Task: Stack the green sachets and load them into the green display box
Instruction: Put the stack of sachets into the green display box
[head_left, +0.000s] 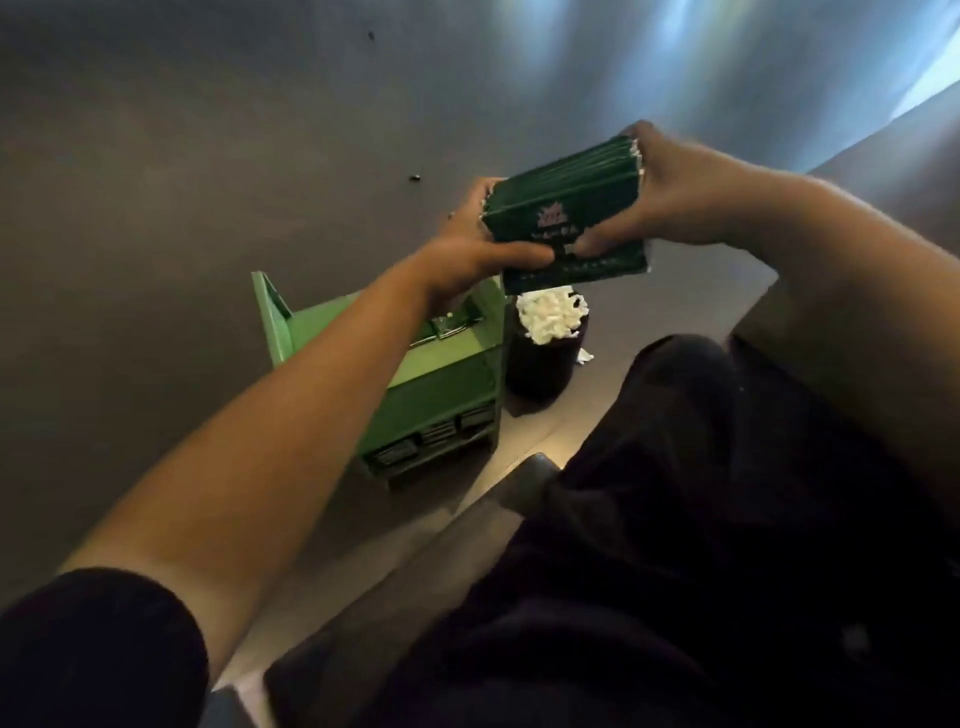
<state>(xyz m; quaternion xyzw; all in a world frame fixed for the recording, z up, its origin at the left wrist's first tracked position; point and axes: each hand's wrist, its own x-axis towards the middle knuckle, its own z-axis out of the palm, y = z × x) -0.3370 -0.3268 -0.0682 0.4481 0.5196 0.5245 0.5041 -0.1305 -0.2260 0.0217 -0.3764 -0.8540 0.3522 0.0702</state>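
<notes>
A thick stack of dark green sachets (566, 213) with a pale crest printed on the front is held in the air between both hands. My left hand (467, 244) grips its left end, thumb across the front. My right hand (670, 202) grips the right end, thumb pressed on the front face. The stack hangs tilted, above and to the right of the green display box (441, 384), which stands on the grey table with its lid flap up at the left. More dark sachets show in the box's front slots.
A dark round cup (540, 364) filled with white paper scraps stands just right of the box, under the stack. The grey table surface (208, 182) spreads to the left and back. My dark-trousered lap (675, 519) fills the lower right.
</notes>
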